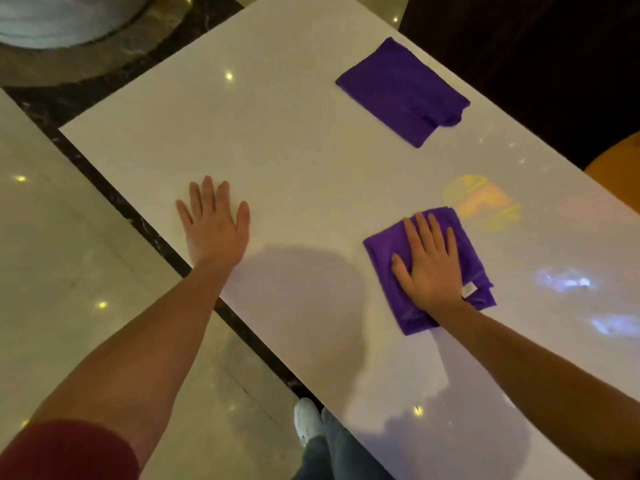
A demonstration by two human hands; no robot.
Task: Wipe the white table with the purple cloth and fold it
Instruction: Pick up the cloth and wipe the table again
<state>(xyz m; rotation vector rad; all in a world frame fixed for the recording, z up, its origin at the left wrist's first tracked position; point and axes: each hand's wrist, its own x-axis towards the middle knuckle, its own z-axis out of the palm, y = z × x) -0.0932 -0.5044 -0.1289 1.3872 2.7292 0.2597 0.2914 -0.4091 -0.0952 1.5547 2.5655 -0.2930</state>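
pressing flat on a purple cloth (427, 268), the right hand (429, 268) lies palm down with its fingers spread wide and straight, gripping nothing, only bearing on the fabric. this cloth is folded into a rough rectangle and sits on the white table (294, 168), with a small pale tag showing at the edge just beside the wrist. the left hand (214, 226) rests palm down on the bare table top, well apart from the cloth and close to the table's long edge, its fingers also open and flat, holding nothing. a second purple cloth (401, 91), folded neatly, lies farther up the table from the right hand, near the opposite long edge and touching neither hand. a yellow reflection (483, 202) glows on the table just beyond the cloth under the right hand, and paler bluish glints show on the table to that cloth's other side. below the table's near edge, a white shoe (306, 420) and a grey trouser leg (332, 452) stand on the glossy tiled floor (69, 254). a dark red sleeve (65, 452) covers the upper left arm.
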